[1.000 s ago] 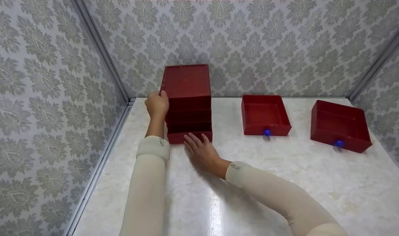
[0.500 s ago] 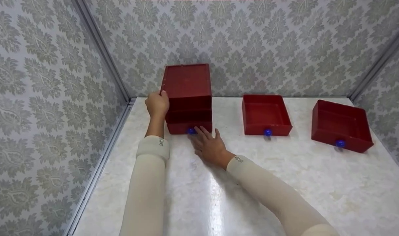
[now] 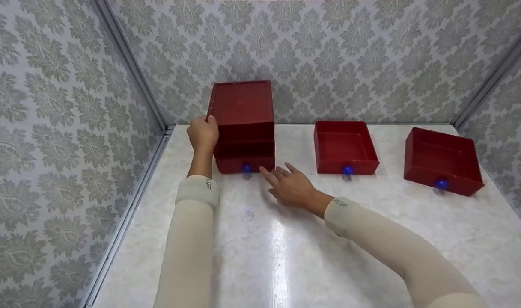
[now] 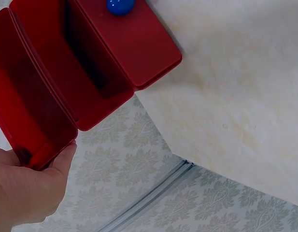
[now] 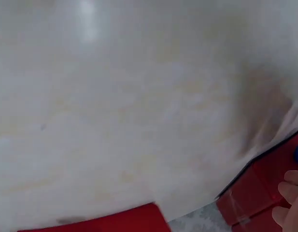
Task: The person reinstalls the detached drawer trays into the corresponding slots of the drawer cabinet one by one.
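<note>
A red drawer cabinet (image 3: 243, 102) stands at the back left, its upper two bays showing no drawer. In its lowest bay sits a red drawer front (image 3: 226, 166) with a blue knob (image 3: 246, 168). My left hand (image 3: 203, 133) grips the cabinet's upper left edge; in the left wrist view the thumb and fingers (image 4: 64, 157) pinch its wall. Just right of the bottom drawer, my right hand (image 3: 292, 187) is held with spread, fairly straight fingers and nothing in them.
Two loose red drawers, the nearer one (image 3: 346, 147) and a turned one (image 3: 444, 160), lie on the right of the pale marbled table (image 3: 328, 256), each with a blue knob. Patterned walls (image 3: 294, 55) enclose the table at the back and sides.
The bottom drawer has slid back into the cabinet, pushed by my right hand. That hand has since moved off to the right. My left hand keeps its grip on the cabinet.
</note>
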`<state>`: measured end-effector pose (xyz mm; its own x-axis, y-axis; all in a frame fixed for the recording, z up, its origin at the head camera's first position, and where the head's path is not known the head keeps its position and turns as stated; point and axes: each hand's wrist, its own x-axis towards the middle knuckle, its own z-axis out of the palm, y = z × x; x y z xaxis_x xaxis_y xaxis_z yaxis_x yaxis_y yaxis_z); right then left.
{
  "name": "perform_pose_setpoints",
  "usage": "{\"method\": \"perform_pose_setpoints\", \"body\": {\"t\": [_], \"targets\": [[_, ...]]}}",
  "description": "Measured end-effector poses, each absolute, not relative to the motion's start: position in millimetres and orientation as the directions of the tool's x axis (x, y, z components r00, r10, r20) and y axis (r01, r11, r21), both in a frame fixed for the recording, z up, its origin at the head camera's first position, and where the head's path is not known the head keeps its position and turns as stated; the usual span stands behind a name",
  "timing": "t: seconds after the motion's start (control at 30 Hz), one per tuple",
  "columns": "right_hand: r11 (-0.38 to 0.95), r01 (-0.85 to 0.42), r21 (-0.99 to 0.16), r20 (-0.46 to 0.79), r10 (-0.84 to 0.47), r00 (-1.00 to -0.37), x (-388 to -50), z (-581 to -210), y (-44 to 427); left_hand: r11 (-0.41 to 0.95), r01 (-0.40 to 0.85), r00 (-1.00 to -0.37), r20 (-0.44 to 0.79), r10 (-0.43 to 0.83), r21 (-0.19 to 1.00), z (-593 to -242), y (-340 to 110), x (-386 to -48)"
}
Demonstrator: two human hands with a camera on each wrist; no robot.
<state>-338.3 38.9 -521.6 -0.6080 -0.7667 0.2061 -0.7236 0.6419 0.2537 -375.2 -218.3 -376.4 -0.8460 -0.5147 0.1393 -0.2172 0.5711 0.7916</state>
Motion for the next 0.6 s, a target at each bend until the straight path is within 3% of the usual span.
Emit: {"method": "perform_pose_setpoints", "body": {"t": [0.23, 0.37, 0.6], "targets": [[0.69, -0.678, 0.255, 0.203, -0.723, -0.66, -357.3, -495.4, 91.0, 0.567, -0.232, -0.842, 0.128, -0.524, 0.79, -376.1, -222.5, -376.0], [0.756, -0.622, 0.203, 0.115, -0.65, -0.752, -366.0, -487.4, 119.7, 0.551, -0.242, -0.842, 0.109, -0.527, 0.799, -377.2, -221.4, -376.4], [0.897, -0.414, 0.153, 0.009, -0.421, -0.907, -386.1, -479.9, 175.7, 0.525, -0.241, -0.841, 0.095, -0.533, 0.816, -376.9, -214.6, -378.4]]}}
